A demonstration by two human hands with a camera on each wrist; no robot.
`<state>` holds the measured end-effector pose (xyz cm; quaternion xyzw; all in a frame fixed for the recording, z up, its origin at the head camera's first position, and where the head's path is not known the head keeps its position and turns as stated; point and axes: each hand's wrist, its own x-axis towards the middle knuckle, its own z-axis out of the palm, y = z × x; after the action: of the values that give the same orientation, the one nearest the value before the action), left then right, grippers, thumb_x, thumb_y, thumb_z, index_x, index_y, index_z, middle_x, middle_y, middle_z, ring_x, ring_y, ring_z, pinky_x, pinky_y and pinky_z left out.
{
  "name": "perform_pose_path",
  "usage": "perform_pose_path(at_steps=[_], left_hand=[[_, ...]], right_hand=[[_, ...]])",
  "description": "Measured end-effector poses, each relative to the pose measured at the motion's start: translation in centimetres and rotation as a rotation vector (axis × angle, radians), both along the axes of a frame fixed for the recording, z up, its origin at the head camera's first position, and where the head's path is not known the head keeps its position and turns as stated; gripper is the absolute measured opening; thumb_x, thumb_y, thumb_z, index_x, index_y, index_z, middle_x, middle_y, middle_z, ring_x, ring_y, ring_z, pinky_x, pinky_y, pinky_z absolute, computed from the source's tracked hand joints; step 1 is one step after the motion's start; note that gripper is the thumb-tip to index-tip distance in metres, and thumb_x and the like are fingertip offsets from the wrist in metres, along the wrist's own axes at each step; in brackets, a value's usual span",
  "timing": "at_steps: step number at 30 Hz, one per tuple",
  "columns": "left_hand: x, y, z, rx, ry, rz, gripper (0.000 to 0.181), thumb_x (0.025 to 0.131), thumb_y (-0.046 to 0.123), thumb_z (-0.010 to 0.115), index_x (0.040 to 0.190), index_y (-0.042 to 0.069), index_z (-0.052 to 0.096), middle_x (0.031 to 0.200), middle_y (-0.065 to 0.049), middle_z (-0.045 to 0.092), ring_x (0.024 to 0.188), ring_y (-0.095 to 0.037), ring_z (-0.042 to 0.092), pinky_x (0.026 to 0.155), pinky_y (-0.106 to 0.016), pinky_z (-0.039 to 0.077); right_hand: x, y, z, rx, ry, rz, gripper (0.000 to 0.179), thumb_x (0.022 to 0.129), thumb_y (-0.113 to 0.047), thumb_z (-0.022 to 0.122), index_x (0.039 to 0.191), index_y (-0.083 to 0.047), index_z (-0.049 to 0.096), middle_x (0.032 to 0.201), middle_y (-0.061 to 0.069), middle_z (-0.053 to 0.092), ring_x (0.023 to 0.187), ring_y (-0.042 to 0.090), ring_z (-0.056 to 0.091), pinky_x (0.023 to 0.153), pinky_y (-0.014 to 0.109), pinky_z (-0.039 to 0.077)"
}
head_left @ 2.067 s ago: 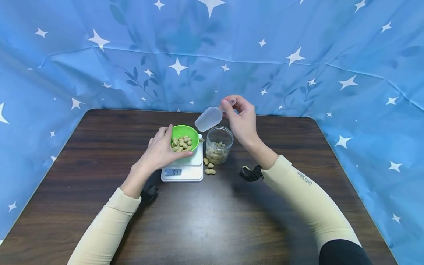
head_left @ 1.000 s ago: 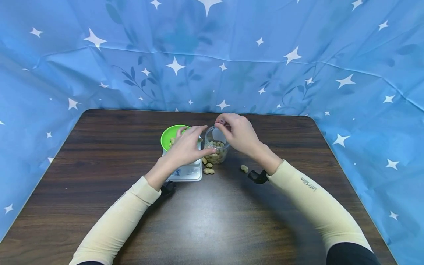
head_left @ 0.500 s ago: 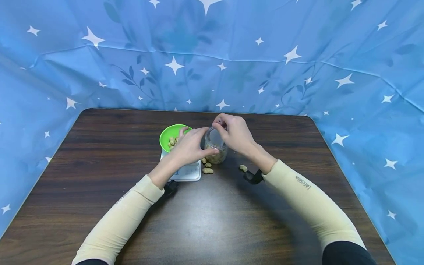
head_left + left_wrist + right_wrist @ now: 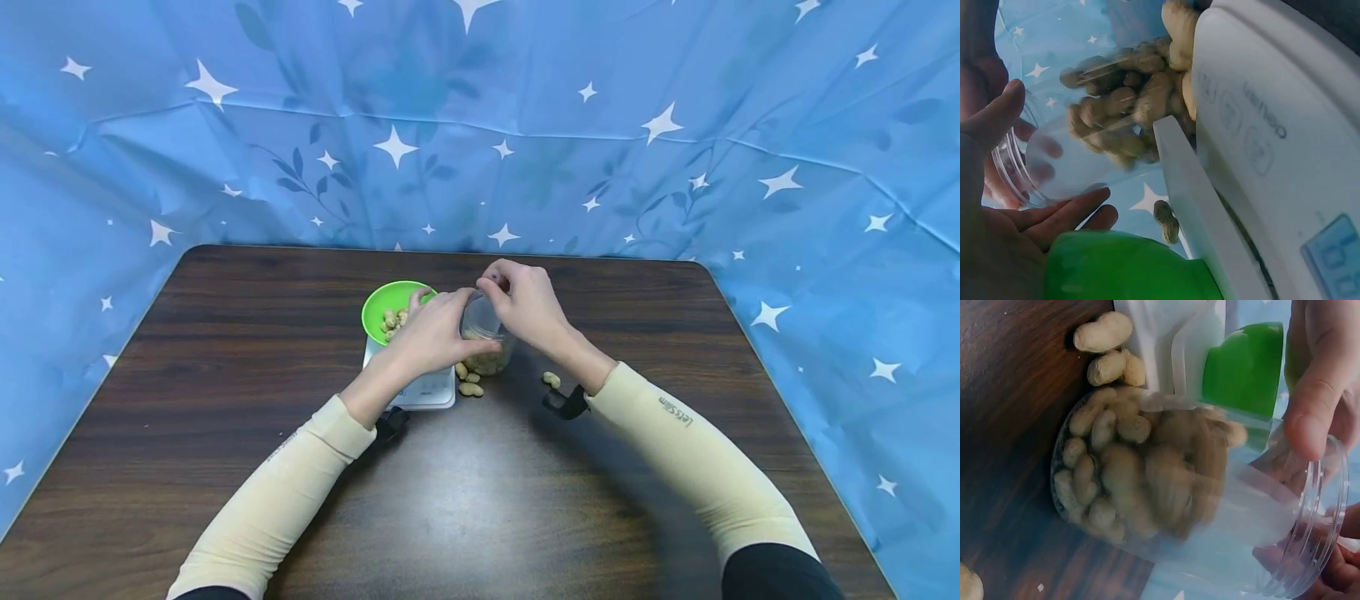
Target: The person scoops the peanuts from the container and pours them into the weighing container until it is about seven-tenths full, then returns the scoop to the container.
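My left hand [image 4: 435, 333] holds the clear jar [image 4: 1179, 550] near its rim, with the thumb on the front side. Peanuts [image 4: 1104, 469] fill the jar's lower part. The handle of a translucent scoop [image 4: 482, 315] is pinched between the thumb and fingers of my right hand [image 4: 528, 307]. Its bowl reaches down inside the jar among the peanuts, partly blurred in the right wrist view. Just left of the jar, a green bowl [image 4: 377, 313] with several peanuts sits on a white kitchen scale [image 4: 435, 392]; my left hand covers part of both.
Several loose peanuts [image 4: 471, 389] lie on the dark wooden table [image 4: 480, 500] between scale and jar. Another peanut [image 4: 551, 379] rests to the right, near the right wrist camera [image 4: 566, 404]. A blue curtain with white stars [image 4: 525, 125] hangs behind the table.
My left hand has left the green bowl and moved right to hold the jar. The scoop, earlier above the jar, has gone down into it with my right hand.
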<state>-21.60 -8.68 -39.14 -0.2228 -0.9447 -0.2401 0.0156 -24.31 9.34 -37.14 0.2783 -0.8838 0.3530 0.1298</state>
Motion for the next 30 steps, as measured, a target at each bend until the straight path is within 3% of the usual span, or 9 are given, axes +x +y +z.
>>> perform_pose_path(at_steps=[9, 12, 17, 23, 30], left_hand=[[-0.3, -0.3, 0.1, 0.024, -0.015, -0.017, 0.081, 0.085, 0.056, 0.08, 0.142, 0.005, 0.054, 0.114, -0.005, 0.07, 0.107, -0.022, 0.064, 0.11, -0.063, 0.024], [-0.3, -0.3, 0.1, 0.027, -0.021, -0.019, 0.082, 0.085, 0.056, 0.08, 0.143, 0.005, 0.053, 0.116, -0.005, 0.069, 0.109, -0.022, 0.063, 0.11, -0.063, 0.024], [-0.3, -0.3, 0.1, 0.035, -0.012, -0.018, 0.081, 0.084, 0.056, 0.081, 0.142, 0.006, 0.054, 0.119, -0.005, 0.069, 0.112, -0.023, 0.063, 0.11, -0.063, 0.024], [-0.3, -0.5, -0.1, 0.045, -0.013, -0.014, 0.083, 0.084, 0.055, 0.081, 0.144, 0.005, 0.053, 0.119, -0.006, 0.069, 0.111, -0.023, 0.063, 0.11, -0.064, 0.025], [-0.4, -0.6, -0.3, 0.054, -0.021, -0.01, 0.083, 0.084, 0.057, 0.081, 0.144, 0.006, 0.053, 0.124, -0.006, 0.068, 0.114, -0.023, 0.062, 0.108, -0.063, 0.026]], right_hand=[[-0.2, 0.4, 0.7, -0.122, -0.023, -0.07, 0.015, 0.102, -0.012, 0.065, 0.091, -0.004, 0.072, 0.07, 0.003, 0.065, 0.056, 0.016, 0.052, 0.055, 0.031, 0.04], [-0.2, 0.6, 1.0, -0.16, -0.078, -0.102, 0.017, 0.103, -0.015, 0.064, 0.093, -0.003, 0.072, 0.072, 0.005, 0.066, 0.055, 0.018, 0.054, 0.053, 0.03, 0.041], [-0.2, 1.0, 1.5, -0.272, -0.195, -0.134, 0.02, 0.103, -0.017, 0.064, 0.094, 0.0, 0.071, 0.077, 0.008, 0.07, 0.059, 0.022, 0.066, 0.055, 0.029, 0.053], [-0.1, 0.9, 1.4, -0.259, -0.269, -0.101, 0.019, 0.104, -0.019, 0.063, 0.096, -0.003, 0.07, 0.08, 0.014, 0.069, 0.068, 0.033, 0.068, 0.06, 0.032, 0.056], [-0.4, 1.5, 1.8, -0.445, -0.373, -0.13, 0.021, 0.104, -0.015, 0.064, 0.094, 0.001, 0.07, 0.082, 0.014, 0.069, 0.075, 0.025, 0.069, 0.068, 0.035, 0.061]])
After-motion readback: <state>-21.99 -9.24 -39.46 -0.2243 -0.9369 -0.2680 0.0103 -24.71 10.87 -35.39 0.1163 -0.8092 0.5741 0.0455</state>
